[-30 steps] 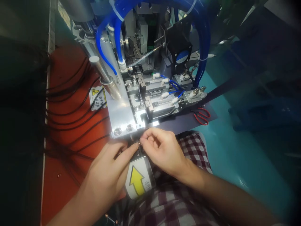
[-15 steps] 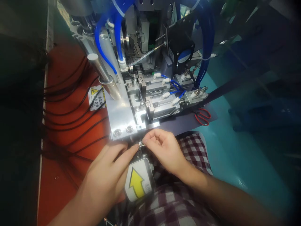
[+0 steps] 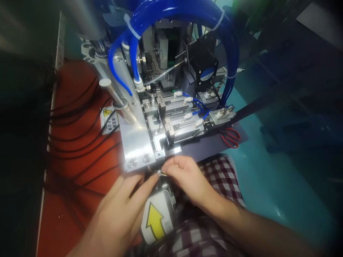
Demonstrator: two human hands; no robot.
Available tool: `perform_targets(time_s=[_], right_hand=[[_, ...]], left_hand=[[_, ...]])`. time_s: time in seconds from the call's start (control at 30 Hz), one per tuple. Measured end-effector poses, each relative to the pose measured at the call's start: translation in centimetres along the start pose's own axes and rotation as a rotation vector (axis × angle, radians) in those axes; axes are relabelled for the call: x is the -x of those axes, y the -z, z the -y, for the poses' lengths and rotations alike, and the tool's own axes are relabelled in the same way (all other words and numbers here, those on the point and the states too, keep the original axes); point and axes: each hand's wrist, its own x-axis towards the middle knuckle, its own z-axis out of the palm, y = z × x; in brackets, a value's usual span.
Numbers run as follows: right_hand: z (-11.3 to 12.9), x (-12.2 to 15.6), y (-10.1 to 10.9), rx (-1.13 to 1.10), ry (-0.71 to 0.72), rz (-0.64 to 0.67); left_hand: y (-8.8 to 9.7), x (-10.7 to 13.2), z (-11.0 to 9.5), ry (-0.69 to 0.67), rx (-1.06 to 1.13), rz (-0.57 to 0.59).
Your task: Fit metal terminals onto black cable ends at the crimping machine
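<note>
Small part (image 3: 162, 174) mostly hidden by fingertips (image 3: 155, 177); shape unclear.

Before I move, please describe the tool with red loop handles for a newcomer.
Find the silver machine with blue tubes. On the dark sheet along its lower-right edge lies the tool with two red loop handles, the only red among silver and blue parts nearby.
</note>
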Motion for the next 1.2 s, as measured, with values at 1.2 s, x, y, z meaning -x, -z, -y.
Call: perform_targets(time_s=[1.2], right_hand=[[-0.3,0.3,0.1,0.062,0.048,0.053]], left_hand=[[0.2,-0.6,0.0,-0.07,-0.124,0.013]])
